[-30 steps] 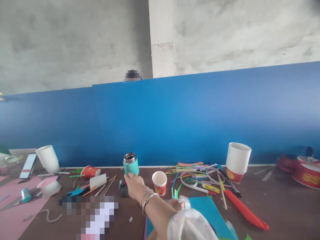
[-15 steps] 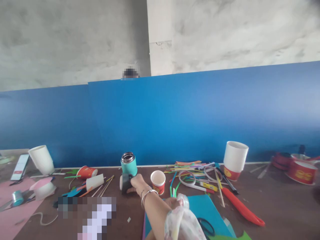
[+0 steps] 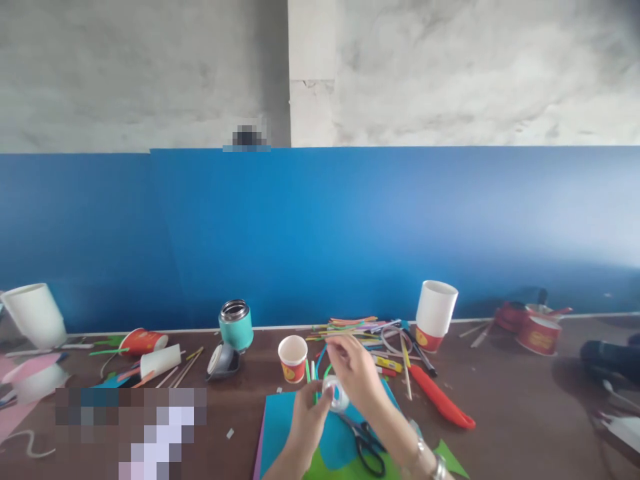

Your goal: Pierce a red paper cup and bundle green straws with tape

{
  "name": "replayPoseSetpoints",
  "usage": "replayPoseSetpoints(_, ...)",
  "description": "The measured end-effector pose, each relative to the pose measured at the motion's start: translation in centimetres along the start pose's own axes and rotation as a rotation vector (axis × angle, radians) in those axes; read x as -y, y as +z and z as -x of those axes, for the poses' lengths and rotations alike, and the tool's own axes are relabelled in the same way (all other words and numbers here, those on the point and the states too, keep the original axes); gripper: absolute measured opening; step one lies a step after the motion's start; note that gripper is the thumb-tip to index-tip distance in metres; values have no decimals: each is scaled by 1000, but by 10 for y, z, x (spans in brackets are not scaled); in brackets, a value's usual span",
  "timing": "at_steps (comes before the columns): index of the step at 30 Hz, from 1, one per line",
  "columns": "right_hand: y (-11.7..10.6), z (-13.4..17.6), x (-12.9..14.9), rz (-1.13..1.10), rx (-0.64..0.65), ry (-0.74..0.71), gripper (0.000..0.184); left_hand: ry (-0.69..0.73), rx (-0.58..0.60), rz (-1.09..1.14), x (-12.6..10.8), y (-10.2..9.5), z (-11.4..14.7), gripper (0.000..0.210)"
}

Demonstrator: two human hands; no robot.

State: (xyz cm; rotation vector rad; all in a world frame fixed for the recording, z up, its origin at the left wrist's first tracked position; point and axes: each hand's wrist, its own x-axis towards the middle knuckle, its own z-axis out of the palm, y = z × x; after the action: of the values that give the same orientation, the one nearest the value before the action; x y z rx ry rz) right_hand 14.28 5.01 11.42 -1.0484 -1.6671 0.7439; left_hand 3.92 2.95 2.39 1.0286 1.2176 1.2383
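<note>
My left hand (image 3: 306,415) grips a small roll of clear tape (image 3: 339,397) between thumb and fingers, over the blue paper sheets (image 3: 280,417). Just above the roll is my right hand (image 3: 356,368), a bracelet on its wrist, fingertips drawn together; whatever they pinch cannot be made out. Scissors (image 3: 361,433) with black handles lie on the paper below my hands. Beyond the left hand stands an upright red-and-white paper cup (image 3: 293,360). A teal thermos (image 3: 236,328) stands open farther left, its dark lid (image 3: 223,363) lying in front of it.
Colourful pipe cleaners and pens (image 3: 350,328) are heaped behind my hands. Stacked paper cups (image 3: 436,317) and a long red balloon-like item (image 3: 443,399) are to the right. Tipped cups (image 3: 145,342) and sticks (image 3: 186,370) lie left. A blue partition (image 3: 320,233) borders the table.
My right hand has left the dark thermos lid, which now lies on the table, and moved right to the tape roll. My left hand and the roll now show clearly.
</note>
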Motion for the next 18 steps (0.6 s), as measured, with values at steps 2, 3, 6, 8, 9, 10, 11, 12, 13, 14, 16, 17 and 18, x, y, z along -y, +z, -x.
replayPoseSetpoints(2, -17, 3, -24, -75, 160, 233, 26, 105, -111, -88, 1, 0, -2, 32)
replayPoseSetpoints(3, -19, 6, -36, -103, 219, 281, 32, 156, -162, -146, 1, 0, -3, 33)
replayPoseSetpoints(6, -13, 15, -60, -227, 241, 370, 30, 238, -208, -298, 1, -2, -2, 38)
replayPoseSetpoints(8, -11, 19, -68, -440, 174, 470, 38, 285, -161, -314, 1, -4, 1, 41)
replayPoseSetpoints(9, -13, 19, -70, -539, 131, 523, 41, 311, -127, -295, 2, -5, 3, 43)
replayPoseSetpoints(10, -16, 18, -72, -601, 87, 567, 42, 328, -86, -255, 2, -6, 4, 45)
replayPoseSetpoints(11, -21, 16, -73, -609, 46, 593, 39, 329, -34, -201, 3, -7, 6, 47)
replayPoseSetpoints(12, -25, 14, -74, -573, 15, 595, 35, 305, 27, -140, 4, -7, 7, 48)
replayPoseSetpoints(13, -30, 13, -74, -514, 0, 581, 29, 262, 91, -77, 5, -6, 7, 49)
replayPoseSetpoints(14, -33, 11, -73, -449, 6, 567, 24, 214, 161, -19, 5, -6, 7, 49)
replayPoseSetpoints(16, -36, 10, -71, -348, 72, 548, 26, 141, 284, 73, 4, -4, 8, 46)
replayPoseSetpoints(17, -35, 11, -69, -313, 127, 539, 33, 119, 325, 109, 2, -3, 10, 45)
replayPoseSetpoints(18, -34, 11, -68, -283, 182, 530, 39, 104, 350, 140, -1, -3, 12, 45)
